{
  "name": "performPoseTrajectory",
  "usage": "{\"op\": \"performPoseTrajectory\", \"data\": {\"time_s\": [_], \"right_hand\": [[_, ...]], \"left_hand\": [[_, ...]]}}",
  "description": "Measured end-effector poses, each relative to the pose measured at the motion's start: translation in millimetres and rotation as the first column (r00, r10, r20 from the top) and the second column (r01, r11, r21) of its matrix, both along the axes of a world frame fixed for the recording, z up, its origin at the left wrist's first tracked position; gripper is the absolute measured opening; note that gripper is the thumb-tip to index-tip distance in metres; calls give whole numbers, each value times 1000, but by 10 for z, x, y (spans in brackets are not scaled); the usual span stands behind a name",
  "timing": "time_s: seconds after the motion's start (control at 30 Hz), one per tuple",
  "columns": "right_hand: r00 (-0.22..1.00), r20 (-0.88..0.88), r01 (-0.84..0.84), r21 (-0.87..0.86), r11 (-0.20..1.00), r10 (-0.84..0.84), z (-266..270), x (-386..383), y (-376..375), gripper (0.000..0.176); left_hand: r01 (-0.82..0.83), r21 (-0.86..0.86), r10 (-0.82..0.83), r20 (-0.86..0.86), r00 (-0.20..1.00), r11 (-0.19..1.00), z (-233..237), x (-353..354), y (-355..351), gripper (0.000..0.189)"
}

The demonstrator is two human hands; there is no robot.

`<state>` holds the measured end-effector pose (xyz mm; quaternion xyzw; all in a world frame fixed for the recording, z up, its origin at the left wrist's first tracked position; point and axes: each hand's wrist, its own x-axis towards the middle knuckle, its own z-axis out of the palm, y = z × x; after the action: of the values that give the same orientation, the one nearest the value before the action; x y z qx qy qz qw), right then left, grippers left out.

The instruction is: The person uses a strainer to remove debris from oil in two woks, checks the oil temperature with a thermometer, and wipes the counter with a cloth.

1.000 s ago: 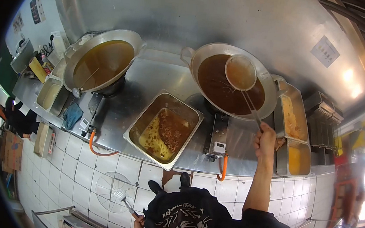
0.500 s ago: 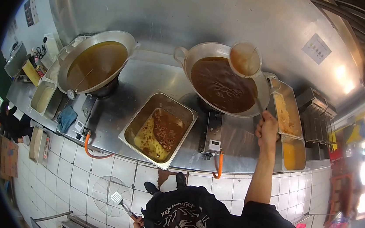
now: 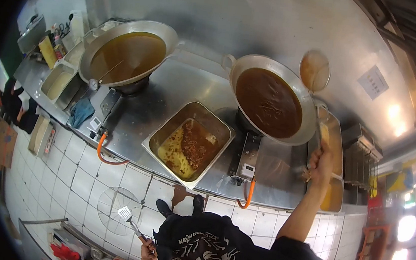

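My right hand (image 3: pixel 321 163) is closed around the handle of a round skimmer (image 3: pixel 315 70). Its bowl is raised beyond the right edge of the right wok (image 3: pixel 308 115), which holds dark brown oil. My left hand (image 3: pixel 149 252) grips a slotted metal spatula (image 3: pixel 125 214) low by my side, over the floor. On the counter between the woks stands a steel pan (image 3: pixel 219 145) with yellowish liquid and brown crumbs in it. A second wok (image 3: pixel 172 47) at the left contains amber oil, with a thin probe thermometer (image 3: pixel 93 84) at its rim.
Gas burners with orange hoses (image 3: pixel 100 147) sit at the counter's front edge. Steel food trays (image 3: pixel 336 127) are at the right, beside wire fry baskets (image 3: pixel 362 162). A blue cloth (image 3: pixel 82 112) lies at the left. Another person (image 3: pixel 15 99) is at the far left.
The skimmer has moved from above the right wok's oil to the right, past its rim, with my right hand. The view has shifted. My left hand still holds the spatula.
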<state>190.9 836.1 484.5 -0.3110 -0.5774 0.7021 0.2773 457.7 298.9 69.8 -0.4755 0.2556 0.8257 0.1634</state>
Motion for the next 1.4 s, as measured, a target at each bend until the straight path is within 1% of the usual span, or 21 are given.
{"op": "performPoseTrajectory", "data": {"time_s": [0.07, 0.13, 0.2, 0.27, 0.33, 0.4, 0.47, 0.53, 0.6, 0.7, 0.77, 0.83, 0.87, 0.93, 0.97, 1.03, 1.07, 1.13, 1.2, 1.27, 1.4], "right_hand": [[999, 42, -18, -22, 1000, 19, -403, 7, 10, 22], [996, 90, -22, -47, 999, 27, -563, 11, 43, 24], [992, 97, -78, -75, 994, 85, -567, 26, 103, 25], [996, 66, -59, -39, 997, 62, -412, 12, 188, 24], [999, 36, -33, -3, 999, 34, -120, 19, 97, 22], [999, -31, -30, 109, 994, 33, 152, 51, -84, 24], [999, -16, -41, 88, 995, 42, 77, 40, -79, 23], [998, -6, -55, 73, 996, 55, -115, 8, -39, 23], [996, 50, -74, 3, 997, 74, -420, -18, -18, 24], [989, 117, -92, -4, 996, 92, -460, -35, 10, 22], [984, 142, -110, 5, 994, 109, -347, -52, 9, 23], [999, 42, -18, 111, 994, 13, -15, -67, -46, 24], [1000, 4, -22, 109, 994, 22, 132, -67, 1, 24], [999, -45, -19, 97, 995, 23, 403, -85, 51, 25], [996, -75, -42, 141, 989, 53, 522, -75, 46, 26], [990, -110, -70, 185, 980, 92, 605, -85, 37, 27], [990, -113, -63, 183, 981, 85, 568, -78, -19, 27], [996, -69, -44, 117, 992, 52, 425, -114, -114, 25], [998, -45, -25, 140, 990, 31, -17, -146, 14, 21], [993, 101, -68, 36, 997, 64, -282, -168, -18, 18], [980, 171, -111, 58, 992, 100, -348, -216, 19, 17]], "left_hand": [[-80, 79, 84, -49, 995, 994, -92, 57, -6, 25], [-40, 96, 46, -57, 997, 995, -197, 77, -12, 25], [-106, 158, 116, -55, 992, 982, -137, 79, 20, 24], [-48, -34, 49, 18, 999, 998, -40, 48, 37, 23], [-39, -22, 39, -1, 999, 999, -11, 60, 36, 22], [-42, -2, 42, -18, 999, 999, -24, 58, 26, 23], [-54, 23, 54, -23, 998, 998, 60, 5, 45, 23], [-49, -44, 49, -14, 999, 998, 204, -62, 90, 22], [-61, -5, 61, -10, 998, 998, 109, -51, 72, 22], [-65, 50, 66, -26, 997, 997, -10, -1, 32, 22], [-58, 68, 61, -45, 997, 996, -65, -3, -3, 22], [-47, 73, 50, -43, 998, 996, -78, 28, -27, 23], [-45, 65, 48, -38, 998, 997, -24, 42, -34, 23], [-38, -21, 38, -8, 999, 999, 218, -100, 30, 23], [-50, -77, 50, -3, 999, 996, 490, -200, 106, 23], [-16, -29, 16, -21, 1000, 999, 181, -96, -36, 23], [11, 25, -10, -34, 999, 1000, 73, -61, -81, 22], [9, 28, -8, -49, 999, 1000, 71, -76, -102, 21], [2, 32, 0, -67, 998, 999, 25, -89, -119, 20], [35, 70, -26, -131, 991, 997, -111, -58, -154, 19], [-1, 26, 4, -101, 995, 1000, -79, -81, -126, 22]]}}
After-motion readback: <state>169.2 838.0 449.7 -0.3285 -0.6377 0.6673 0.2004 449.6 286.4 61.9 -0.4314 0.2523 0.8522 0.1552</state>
